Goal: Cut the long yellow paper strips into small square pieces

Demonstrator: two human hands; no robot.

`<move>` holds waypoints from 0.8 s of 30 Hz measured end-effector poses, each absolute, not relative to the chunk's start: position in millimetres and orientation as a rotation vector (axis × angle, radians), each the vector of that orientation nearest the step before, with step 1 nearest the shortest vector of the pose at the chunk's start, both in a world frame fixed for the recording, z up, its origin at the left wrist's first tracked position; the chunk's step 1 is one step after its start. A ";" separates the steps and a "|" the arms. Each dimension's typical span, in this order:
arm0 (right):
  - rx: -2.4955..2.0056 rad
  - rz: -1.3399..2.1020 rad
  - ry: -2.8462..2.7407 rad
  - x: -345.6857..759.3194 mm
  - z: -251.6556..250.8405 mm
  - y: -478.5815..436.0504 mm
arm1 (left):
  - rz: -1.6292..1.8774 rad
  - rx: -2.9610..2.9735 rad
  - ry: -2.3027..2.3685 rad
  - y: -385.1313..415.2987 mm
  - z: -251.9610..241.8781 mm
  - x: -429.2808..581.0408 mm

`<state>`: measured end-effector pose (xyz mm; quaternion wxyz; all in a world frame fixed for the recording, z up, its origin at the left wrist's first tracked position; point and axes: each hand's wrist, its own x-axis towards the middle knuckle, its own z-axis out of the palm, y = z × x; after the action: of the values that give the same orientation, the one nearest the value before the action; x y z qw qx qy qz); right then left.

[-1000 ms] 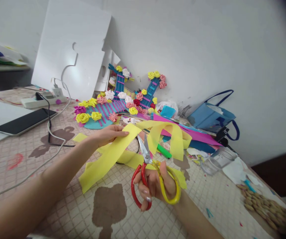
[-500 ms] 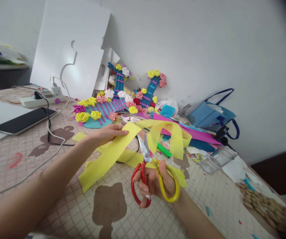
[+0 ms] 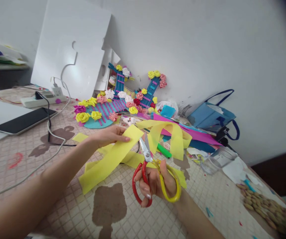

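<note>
Between the thumb and fingers of my left hand (image 3: 115, 135) is the upper end of a yellow crepe paper strip (image 3: 108, 164), its lower end hanging down toward the table. My right hand (image 3: 155, 182) has its fingers through the loops of scissors (image 3: 146, 152) with one red and one yellow handle. The blades are slightly apart and point up, just right of the strip's top end. Behind them, a longer yellow strip (image 3: 179, 137) curls over the table, and more yellow paper (image 3: 133, 159) lies below the held strip.
Blue paper decorations (image 3: 113, 109) covered in paper flowers stand at the back. A phone (image 3: 26, 121) and a power strip (image 3: 43, 99) with cables lie left. A green marker (image 3: 164, 150), a clear container (image 3: 218, 159), a blue bag (image 3: 211, 113) and almonds (image 3: 264, 205) are toward the right.
My left hand and the top of the held strip have shifted slightly right and down. The scissors have moved a little to the right, blades still slightly apart.
</note>
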<state>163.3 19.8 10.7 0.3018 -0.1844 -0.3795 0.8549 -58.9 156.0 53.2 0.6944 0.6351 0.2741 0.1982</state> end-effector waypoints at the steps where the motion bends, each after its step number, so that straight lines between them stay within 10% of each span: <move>1: -0.491 2.267 -1.003 163.6 11.3 19.4 | 0.436 1.431 0.608 156.0 53.8 -59.2; 24: -0.462 2.332 -0.932 158.9 16.6 10.9 | 0.269 1.570 0.549 155.5 70.1 -73.2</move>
<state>158.9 10.9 16.6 0.2897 -0.1732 -0.3493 0.8741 -73.2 155.5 70.1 0.6657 0.6954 0.2430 0.1193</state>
